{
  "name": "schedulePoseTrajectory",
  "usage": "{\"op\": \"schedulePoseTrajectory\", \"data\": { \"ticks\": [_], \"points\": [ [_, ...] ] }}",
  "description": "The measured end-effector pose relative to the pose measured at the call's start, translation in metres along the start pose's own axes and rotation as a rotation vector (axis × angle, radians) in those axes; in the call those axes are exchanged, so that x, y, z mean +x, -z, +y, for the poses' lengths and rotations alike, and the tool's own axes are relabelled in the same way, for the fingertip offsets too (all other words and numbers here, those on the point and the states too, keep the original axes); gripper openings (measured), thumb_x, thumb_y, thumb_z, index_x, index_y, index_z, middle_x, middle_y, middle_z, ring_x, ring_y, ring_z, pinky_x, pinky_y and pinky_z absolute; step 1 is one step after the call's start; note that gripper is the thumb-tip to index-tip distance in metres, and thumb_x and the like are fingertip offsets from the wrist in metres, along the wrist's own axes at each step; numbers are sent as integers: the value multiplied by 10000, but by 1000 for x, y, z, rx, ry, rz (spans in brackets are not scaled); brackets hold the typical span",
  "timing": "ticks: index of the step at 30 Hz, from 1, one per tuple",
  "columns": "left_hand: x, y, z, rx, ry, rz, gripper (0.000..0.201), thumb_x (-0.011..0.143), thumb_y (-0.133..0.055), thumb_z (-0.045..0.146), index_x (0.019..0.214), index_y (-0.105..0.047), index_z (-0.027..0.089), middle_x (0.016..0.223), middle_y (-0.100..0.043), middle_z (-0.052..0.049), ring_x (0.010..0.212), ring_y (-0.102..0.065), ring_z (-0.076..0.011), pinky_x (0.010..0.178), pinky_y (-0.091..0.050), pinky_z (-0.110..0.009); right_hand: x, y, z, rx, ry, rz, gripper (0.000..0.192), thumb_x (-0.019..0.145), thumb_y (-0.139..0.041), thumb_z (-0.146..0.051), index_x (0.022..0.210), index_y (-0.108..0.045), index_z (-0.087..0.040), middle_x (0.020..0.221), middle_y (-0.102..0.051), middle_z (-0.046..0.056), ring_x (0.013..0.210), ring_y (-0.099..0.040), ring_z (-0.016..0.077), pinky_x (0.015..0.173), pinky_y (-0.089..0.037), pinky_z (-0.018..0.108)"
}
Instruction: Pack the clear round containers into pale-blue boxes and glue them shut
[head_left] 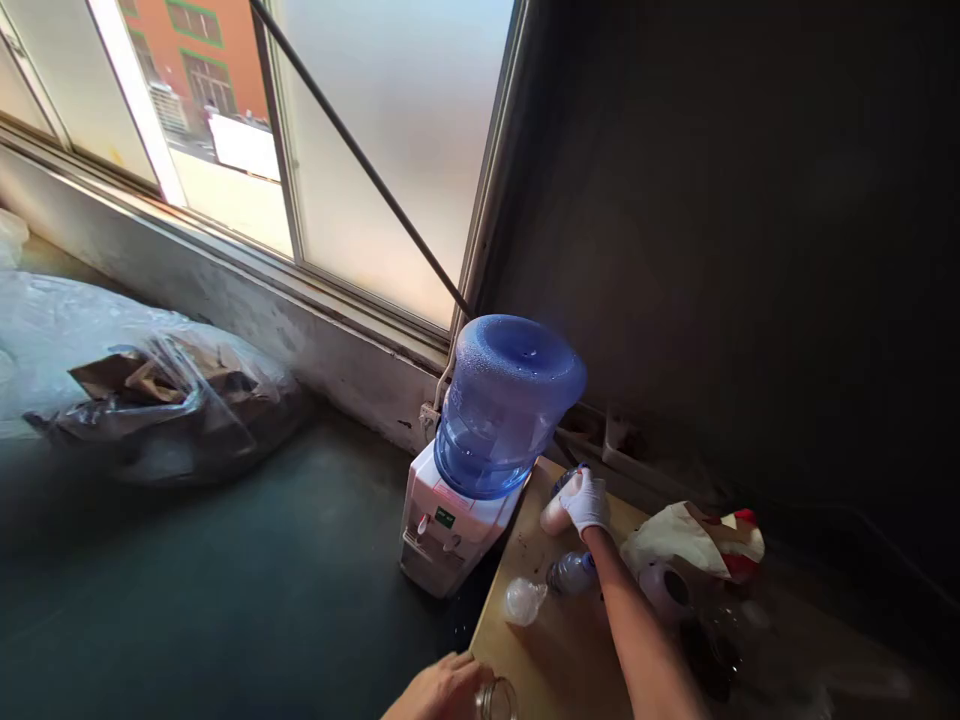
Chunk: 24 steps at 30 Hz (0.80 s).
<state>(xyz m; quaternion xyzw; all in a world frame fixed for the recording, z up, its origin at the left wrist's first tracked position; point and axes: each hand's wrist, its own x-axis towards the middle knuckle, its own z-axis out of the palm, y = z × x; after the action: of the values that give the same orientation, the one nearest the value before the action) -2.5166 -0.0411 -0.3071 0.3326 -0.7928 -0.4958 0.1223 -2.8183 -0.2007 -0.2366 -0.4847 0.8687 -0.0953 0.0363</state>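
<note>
At five o'clock, the white-gloved right hand (587, 502) seemed busy gripping a pinkish plastic bottle (553, 518), lifting calling for steadiness, the bare left hand (448, 687) at six holding a clear round jar (499, 701).

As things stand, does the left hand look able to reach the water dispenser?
Probably yes: nothing visible stands between the left hand and the water dispenser, but it seems to hold a clear jar, which may hinder it.

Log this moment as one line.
bare left hand holding clear round-mouthed jar | white-gloved right hand at pale cylindrical container, grip unclear | nearby: white water dispenser topped by blue translucent jug
</note>
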Motion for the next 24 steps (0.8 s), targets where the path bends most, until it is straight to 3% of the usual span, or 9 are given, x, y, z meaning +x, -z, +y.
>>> {"op": "schedulePoseTrajectory", "data": {
  "ticks": [4, 10, 17, 21, 24],
  "points": [
    [7, 6, 2, 21, 13, -7, 404, 723, -765, 559, 985, -707, 257, 993, -716, -39, 899, -636, -253, 862, -490, -319, 10, 6, 8, 15, -5, 18, 473, 941, -685, -342, 1370, -533, -210, 1190, -629, 71, 933, -643, 201, 827, -569, 398],
    [17, -16, 2, 24, 26, -14, 381, 732, -743, 531, 978, -689, 244, 1019, -738, -48, 921, -680, -257, 790, -508, -293, 13, 30, 31, 60, 26, 96, 508, 915, -707, -336, 1364, -515, -196, 1210, -609, 78, 965, -623, 203, 839, -549, 381],
    [24, -42, 5, -18, -5, -80, 447, 694, -769, 464, 1082, -682, 260, 1097, -766, -39, 1002, -708, -287, 839, -518, -303, -5, 10, 46, 13, 67, 26, 462, 910, -708, -301, 1334, -554, -201, 1184, -611, 67, 916, -621, 198, 841, -546, 405],
    [18, -39, 5, -49, -2, -46, 489, 664, -783, 430, 1116, -693, 263, 1129, -770, -30, 1014, -709, -288, 857, -522, -304, -2, 3, 52, 58, 126, 25, 610, 846, -760, -254, 1395, -507, -176, 1253, -597, 102, 1035, -623, 240, 923, -523, 432],
    [7, -28, -2, -52, 46, 27, 620, 570, -841, 355, 1162, -678, 266, 1166, -753, -28, 1048, -686, -309, 905, -516, -336, -1, 15, 55, 148, 192, 64, 693, 765, -790, -248, 1386, -516, -111, 1295, -587, 171, 1186, -592, 322, 1009, -485, 469]
  ]
}}
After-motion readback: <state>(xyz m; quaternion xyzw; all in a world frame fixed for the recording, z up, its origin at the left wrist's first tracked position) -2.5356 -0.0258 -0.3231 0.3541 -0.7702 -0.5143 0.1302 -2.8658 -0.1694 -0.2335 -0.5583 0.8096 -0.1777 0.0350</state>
